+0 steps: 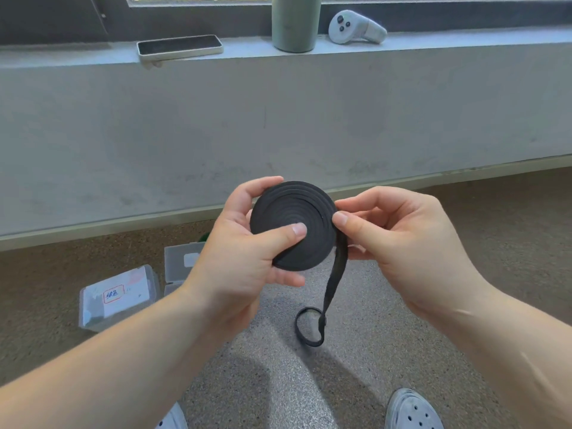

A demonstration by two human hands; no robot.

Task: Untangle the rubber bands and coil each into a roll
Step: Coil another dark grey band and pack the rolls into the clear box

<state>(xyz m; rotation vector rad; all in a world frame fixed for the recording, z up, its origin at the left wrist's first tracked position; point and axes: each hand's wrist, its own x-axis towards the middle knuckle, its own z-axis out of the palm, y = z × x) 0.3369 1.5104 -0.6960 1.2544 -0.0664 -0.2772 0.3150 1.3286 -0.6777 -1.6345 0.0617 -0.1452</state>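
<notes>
Left hand [247, 255] curled round a flat black roll [294, 212] of rubber band, thumb pressed on its face near the centre, fingers behind the back and over the top rim. Right hand [402, 243] just beside, thumb and curled fingers pinching the band at the roll's right edge. Roll held up in mid-air between both hands, wound in a tight spiral. Loose tail [335, 283] hanging down from the pinch, ending in a small loop [297, 328]; touching the ground or not, impossible to tell. Below, speckled floor [356, 351], with two pale perforated shoes [413, 411] at the bottom edge. To the left on the floor, clear plastic boxes [119, 297], one with a handwritten label. Beyond, a grey wall [278, 119] and a windowsill [77, 55] carrying a phone [179, 48], a green bottle [295, 23] and a white controller [356, 27].
</notes>
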